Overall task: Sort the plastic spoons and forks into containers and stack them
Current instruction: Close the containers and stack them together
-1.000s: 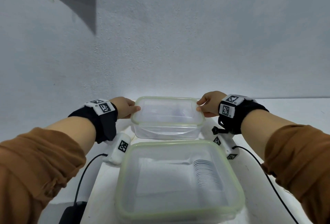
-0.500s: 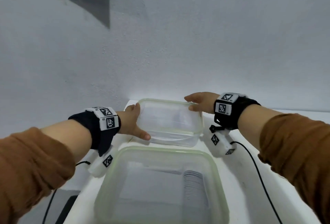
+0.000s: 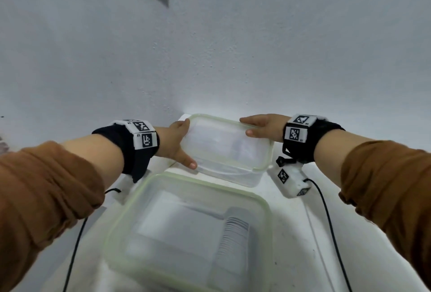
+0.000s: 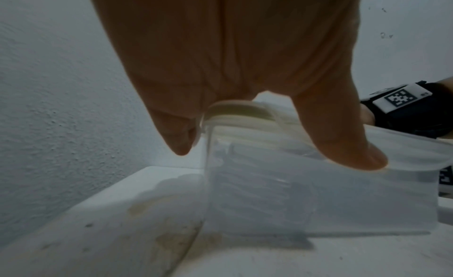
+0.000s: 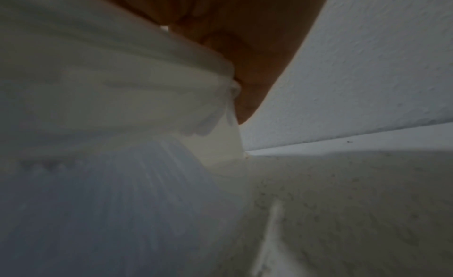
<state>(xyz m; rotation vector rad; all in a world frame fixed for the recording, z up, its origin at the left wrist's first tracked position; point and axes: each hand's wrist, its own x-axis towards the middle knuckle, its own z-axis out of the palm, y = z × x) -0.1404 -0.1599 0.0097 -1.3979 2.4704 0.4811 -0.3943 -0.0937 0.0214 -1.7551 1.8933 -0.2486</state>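
Small clear container [image 3: 229, 149], lid on, sits on white surface [image 3: 289, 217] against wall, just beyond large lidded container [image 3: 186, 233]. Left hand [image 3: 173, 143] grips its left end, thumb on near wall, fingers round far corner. Right hand [image 3: 264, 126] holds right far corner, fingers over lid, thumb on top. Forearms reach forward, brown sleeves pushed back.

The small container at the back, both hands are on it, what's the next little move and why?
Probably lift the small container straight up, then bring it over the large container in front. The left hand and right hand already hold its two ends, it sits on the table, and the large lidded one lies directly before it, ready for stacking.
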